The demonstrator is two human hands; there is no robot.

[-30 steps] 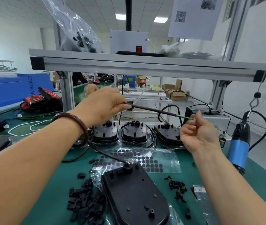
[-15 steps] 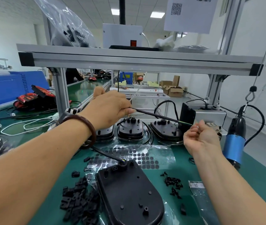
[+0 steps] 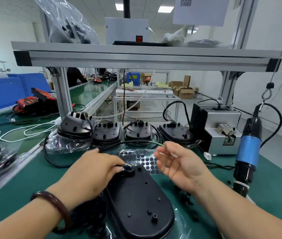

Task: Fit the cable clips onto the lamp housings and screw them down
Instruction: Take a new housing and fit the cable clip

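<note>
Lamp housing (image 3: 136,200) front centre on bench (image 3: 33,178); housing row (image 3: 106,133) behind; pad sheet (image 3: 140,157) between; screwdriver (image 3: 248,152) right, feeder box (image 3: 223,125) behind-left.

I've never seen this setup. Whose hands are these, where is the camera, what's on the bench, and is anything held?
No machine here: a person works with two bare hands, filmed by a camera worn on the head, looking forward and down. On the green bench lies a black lamp housing, with more housings in a row behind it and a sheet of black dots between. The left hand grips the black cable where it enters the near housing. The right hand is open, fingers relaxed; a thin green wire ends at its fingertips. A blue electric screwdriver hangs at the right.
</note>
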